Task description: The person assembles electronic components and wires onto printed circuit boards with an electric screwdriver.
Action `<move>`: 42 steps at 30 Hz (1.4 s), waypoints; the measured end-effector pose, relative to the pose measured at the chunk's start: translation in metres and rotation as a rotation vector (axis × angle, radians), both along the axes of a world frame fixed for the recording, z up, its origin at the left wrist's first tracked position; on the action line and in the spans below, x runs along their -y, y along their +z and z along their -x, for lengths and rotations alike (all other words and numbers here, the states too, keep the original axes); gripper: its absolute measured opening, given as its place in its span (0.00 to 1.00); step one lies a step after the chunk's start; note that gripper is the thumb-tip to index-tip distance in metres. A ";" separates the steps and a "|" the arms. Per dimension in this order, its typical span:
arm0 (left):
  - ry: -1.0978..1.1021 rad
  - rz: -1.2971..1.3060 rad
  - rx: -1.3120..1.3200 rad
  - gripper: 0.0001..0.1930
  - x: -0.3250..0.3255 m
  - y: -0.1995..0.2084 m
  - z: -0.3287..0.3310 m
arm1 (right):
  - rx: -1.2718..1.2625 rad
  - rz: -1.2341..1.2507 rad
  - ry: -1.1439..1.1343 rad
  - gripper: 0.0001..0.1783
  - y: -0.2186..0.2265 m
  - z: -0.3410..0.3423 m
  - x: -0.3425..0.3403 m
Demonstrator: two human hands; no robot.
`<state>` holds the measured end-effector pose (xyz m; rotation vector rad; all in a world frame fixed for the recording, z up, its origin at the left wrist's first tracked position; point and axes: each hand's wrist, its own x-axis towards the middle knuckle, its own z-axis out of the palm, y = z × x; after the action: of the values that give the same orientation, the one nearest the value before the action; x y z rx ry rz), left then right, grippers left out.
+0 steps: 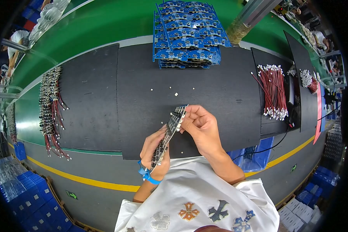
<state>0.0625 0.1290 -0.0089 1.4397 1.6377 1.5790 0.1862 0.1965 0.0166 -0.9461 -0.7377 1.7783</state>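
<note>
My left hand (149, 147), with a blue strap (147, 174) round its wrist, is wrapped round the lower part of a circuit board panel (167, 140). The panel is tilted nearly edge-on, so its face with dark and white parts shows only as a narrow strip. At its upper end the thumb and fingers of my right hand (205, 131) are closed on the edge. Beyond my hands, several tiny white pieces (176, 94) lie scattered on the black mat (143, 77).
A tall stack of blue circuit board panels (189, 34) stands at the far middle, beside a metal post (251, 19). Bundled red-and-black wires with white connectors (273, 92) lie at right. Boards with wires attached (51, 100) are lined up at left. A black cable (276, 144) hangs off the near right edge.
</note>
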 end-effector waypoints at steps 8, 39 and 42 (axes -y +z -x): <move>-0.013 0.001 0.013 0.06 0.002 -0.003 0.001 | 0.028 -0.019 -0.061 0.10 0.001 0.003 -0.002; -0.058 -0.040 -0.008 0.07 0.000 -0.002 0.000 | -0.026 -0.092 -0.040 0.10 0.013 -0.005 -0.003; -0.071 -0.050 -0.012 0.07 -0.001 -0.001 0.000 | -0.008 -0.096 -0.037 0.10 0.014 -0.006 -0.001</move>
<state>0.0625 0.1299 -0.0099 1.5181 1.5460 1.5850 0.1918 0.1971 0.0305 -0.8825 -0.7888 1.6986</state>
